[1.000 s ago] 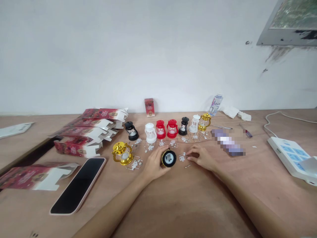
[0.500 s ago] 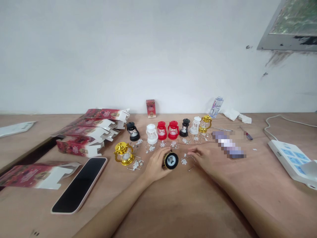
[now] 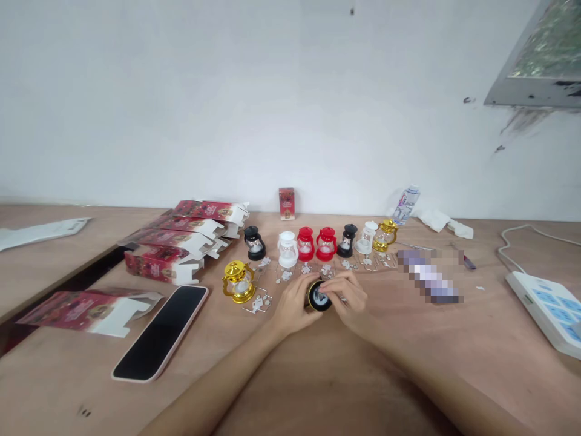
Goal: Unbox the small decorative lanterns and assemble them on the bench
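Note:
My left hand [image 3: 293, 306] is wrapped round a small gold lantern [image 3: 313, 306], tipped so that its round black-rimmed underside faces me. Over that underside is my right hand [image 3: 349, 298], its fingers pinched together at the opening; whatever they hold is too small to make out. Another gold lantern [image 3: 238, 282] stands upright to the left of my hands. Small white parts and bent wires [image 3: 258, 302] lie beside it. Behind my hands runs a row of lanterns, among them a white one [image 3: 287, 249], a red one [image 3: 325, 243] and a black one [image 3: 348, 240].
Flattened red boxes [image 3: 158, 263] are piled at the left, with a phone [image 3: 161, 333] in front. A red box [image 3: 287, 203] and a clear bottle [image 3: 405, 204] stand near the wall. At the right lies a white power strip [image 3: 544, 312] with its cable.
My right hand has moved left, from the small parts on the table to the lantern's underside. My left hand still holds the lantern. The whole view has shifted slightly.

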A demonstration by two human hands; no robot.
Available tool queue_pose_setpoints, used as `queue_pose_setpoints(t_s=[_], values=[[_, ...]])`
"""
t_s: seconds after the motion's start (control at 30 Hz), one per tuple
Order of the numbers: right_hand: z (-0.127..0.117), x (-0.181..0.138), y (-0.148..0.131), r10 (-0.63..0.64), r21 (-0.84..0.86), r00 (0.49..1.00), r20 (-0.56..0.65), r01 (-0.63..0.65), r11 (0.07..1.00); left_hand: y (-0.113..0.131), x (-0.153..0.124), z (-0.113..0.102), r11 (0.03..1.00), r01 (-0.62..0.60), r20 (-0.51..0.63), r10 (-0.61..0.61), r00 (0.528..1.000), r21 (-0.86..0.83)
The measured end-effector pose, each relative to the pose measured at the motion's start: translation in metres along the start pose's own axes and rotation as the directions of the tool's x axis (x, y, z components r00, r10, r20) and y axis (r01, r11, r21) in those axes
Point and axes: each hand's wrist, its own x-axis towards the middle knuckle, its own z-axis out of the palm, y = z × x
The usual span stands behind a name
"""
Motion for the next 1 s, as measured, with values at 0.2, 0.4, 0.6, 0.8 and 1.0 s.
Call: queue_pose_setpoints(t_s=[0.2,0.4,0.6,0.8,1.0], values=[[0.009,0.000,-0.006,0.146,0.056,0.982,-0.119,-0.140,0.989,-0.001,0.000,0.000,1.000,0.008,-0.007,-0.008,1.000,-0.012],[0.002,-0.006,0.000,-0.021,-0.070,0.999,-0.025,0.019,0.997,-0.002,0.000,0.000,1.000,-0.004,-0.011,0.004,1.000,-0.015],[-0.003,-0.013,0.006,-0.228,-0.214,0.971,0.068,0.237,0.948,-0.004,0.000,0.001,1.000,-0.013,-0.016,0.013,1.000,0.001],[-0.001,-0.013,0.002,-0.198,-0.176,0.977,0.079,0.209,0.962,-0.003,0.000,0.001,1.000,-0.011,-0.017,0.012,1.000,0.007],[0.005,-0.022,0.004,-0.173,-0.138,0.984,0.034,0.176,0.975,-0.006,-0.001,0.003,1.000,-0.025,-0.023,0.026,0.999,0.007]])
